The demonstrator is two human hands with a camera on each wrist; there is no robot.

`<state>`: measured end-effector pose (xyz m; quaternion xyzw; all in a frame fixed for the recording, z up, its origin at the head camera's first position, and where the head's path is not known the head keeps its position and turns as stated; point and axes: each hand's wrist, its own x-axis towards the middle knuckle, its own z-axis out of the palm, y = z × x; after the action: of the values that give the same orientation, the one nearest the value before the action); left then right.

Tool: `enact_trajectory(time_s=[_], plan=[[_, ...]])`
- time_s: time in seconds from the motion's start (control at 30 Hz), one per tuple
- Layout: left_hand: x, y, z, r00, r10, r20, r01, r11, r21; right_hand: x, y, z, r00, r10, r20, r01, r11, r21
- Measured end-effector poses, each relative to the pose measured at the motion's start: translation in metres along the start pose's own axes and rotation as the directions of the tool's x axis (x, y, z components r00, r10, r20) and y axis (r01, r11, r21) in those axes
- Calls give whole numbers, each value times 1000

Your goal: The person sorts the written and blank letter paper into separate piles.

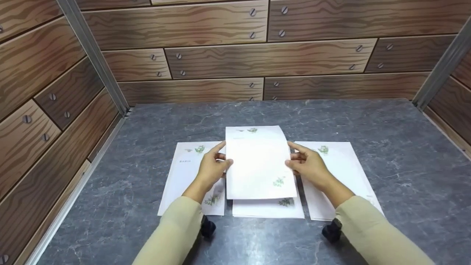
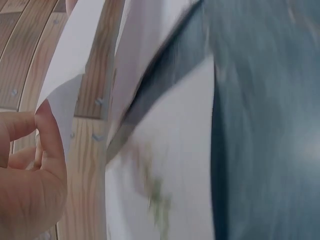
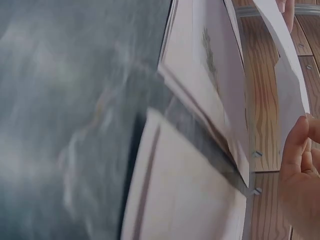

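Observation:
Between both hands a white sheet of paper (image 1: 260, 165) with small green plant prints is held up above the middle stack. My left hand (image 1: 212, 165) pinches its left edge between thumb and fingers; the left wrist view shows the thumb and a finger at the sheet's edge (image 2: 75, 55). On the opposite edge my right hand (image 1: 311, 165) pinches the same sheet, as the right wrist view also shows. Beneath it lies the middle paper stack (image 1: 265, 210), mostly covered. Left of that is another printed stack (image 1: 184, 180), partly behind my left hand; a third stack (image 1: 342, 165) lies to the right.
All three stacks rest on a dark grey marbled tabletop (image 1: 110, 206), with narrow gaps between them. Wood-patterned panels (image 1: 220, 62) rise behind and at both sides, with metal corner posts (image 1: 95, 55). A black wrist device (image 1: 208, 226) sits under each sleeve.

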<state>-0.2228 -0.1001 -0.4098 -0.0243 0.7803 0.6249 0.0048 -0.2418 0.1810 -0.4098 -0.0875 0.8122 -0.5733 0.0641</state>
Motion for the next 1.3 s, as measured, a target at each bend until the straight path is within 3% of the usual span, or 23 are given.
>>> enact_trajectory(time_s=[0.4,0.93,1.3], plan=[[0,9,44,998,44,39,-45,999,22,-17,13,-45,1000,21,-3,-21,999,-43],[-2,25,98,998,1,66,-1,1000,-1,-38,25,-99,999,16,37,-14,999,-41],[-7,32,138,998,-5,61,8,999,-37,-54,43,-133,1000,28,10,-27,998,-55]])
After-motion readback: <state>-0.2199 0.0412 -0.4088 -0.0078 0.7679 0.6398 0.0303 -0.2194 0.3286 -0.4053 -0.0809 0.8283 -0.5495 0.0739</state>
